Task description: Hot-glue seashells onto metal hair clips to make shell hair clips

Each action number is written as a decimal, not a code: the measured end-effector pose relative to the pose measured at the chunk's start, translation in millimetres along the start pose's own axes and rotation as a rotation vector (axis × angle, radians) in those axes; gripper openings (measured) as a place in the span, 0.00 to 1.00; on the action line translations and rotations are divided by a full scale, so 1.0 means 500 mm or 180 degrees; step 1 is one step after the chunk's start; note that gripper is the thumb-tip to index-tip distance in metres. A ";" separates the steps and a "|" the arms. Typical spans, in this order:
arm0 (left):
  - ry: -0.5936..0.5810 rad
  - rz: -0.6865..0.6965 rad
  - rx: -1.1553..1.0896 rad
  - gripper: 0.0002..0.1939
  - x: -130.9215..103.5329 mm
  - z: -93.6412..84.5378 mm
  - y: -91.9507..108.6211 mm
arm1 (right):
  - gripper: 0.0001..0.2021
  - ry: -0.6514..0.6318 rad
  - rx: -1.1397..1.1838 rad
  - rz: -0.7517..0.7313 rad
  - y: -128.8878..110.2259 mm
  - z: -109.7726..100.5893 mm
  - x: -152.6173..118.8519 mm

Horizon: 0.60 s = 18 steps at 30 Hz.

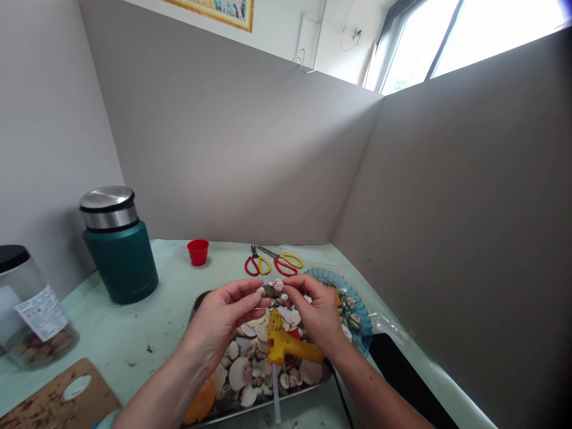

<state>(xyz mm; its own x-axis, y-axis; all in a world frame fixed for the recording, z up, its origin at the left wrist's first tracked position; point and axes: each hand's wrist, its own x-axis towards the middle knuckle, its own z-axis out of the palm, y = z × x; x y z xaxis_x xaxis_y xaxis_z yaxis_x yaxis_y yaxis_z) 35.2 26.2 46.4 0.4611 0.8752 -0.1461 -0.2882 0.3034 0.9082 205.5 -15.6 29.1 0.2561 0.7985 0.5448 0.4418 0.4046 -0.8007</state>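
Above a tray, my left hand [230, 305] pinches a small dark piece [270, 291] with shells on it. The fingertips of my right hand [316, 308] close on a small speckled seashell [277, 285], which touches or sits very near that piece. Whether the two are joined, I cannot tell. Below my hands a yellow hot glue gun [290, 347] lies across the shells, a pale glue stick [276, 393] sticking out of its back end toward me. Many loose seashells [241, 374] fill the metal tray [254, 408]; my forearms cover part of its sides.
A blue glass plate [364, 316] of small shells stands right of the tray, near a black flat object [402, 375]. Behind are two scissors [258, 262] and a red cup [198, 252]. Leftward stand a green flask [120, 256] and a jar [36, 316]; grey partitions enclose the table.
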 end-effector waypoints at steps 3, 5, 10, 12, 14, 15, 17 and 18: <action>0.0087 0.0166 0.0063 0.13 -0.003 0.006 -0.003 | 0.03 0.0055 -0.0201 -0.0210 -0.001 -0.003 -0.001; 0.0132 0.0219 0.0054 0.12 -0.004 0.008 -0.004 | 0.03 0.0066 -0.0289 -0.0303 -0.001 -0.004 -0.001; 0.0122 0.0210 0.0113 0.12 -0.007 0.009 -0.007 | 0.03 0.0066 -0.0348 -0.0489 -0.004 -0.004 -0.006; 0.0114 0.0201 0.0091 0.13 -0.009 0.011 -0.008 | 0.03 0.0065 -0.0364 -0.0549 -0.005 -0.003 -0.008; 0.0081 0.0180 0.0061 0.13 -0.011 0.013 -0.009 | 0.04 0.0062 -0.0384 -0.0599 -0.004 -0.003 -0.010; 0.0057 0.0170 0.0058 0.13 -0.011 0.013 -0.009 | 0.04 0.0052 -0.0390 -0.0613 -0.003 -0.003 -0.011; 0.0016 0.0177 0.0076 0.13 -0.013 0.014 -0.009 | 0.05 0.0022 -0.0385 -0.0643 0.000 -0.003 -0.013; 0.0010 0.0189 0.0092 0.13 -0.013 0.014 -0.009 | 0.05 0.0017 -0.0374 -0.0664 0.001 -0.003 -0.013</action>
<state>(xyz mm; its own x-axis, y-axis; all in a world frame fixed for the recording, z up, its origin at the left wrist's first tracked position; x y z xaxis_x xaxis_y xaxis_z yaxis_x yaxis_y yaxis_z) 39.4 16.5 46.0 0.4414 0.8925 -0.0928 -0.2907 0.2401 0.9262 205.1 -21.4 25.3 0.1533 0.7005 0.6970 0.5827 0.5056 -0.6363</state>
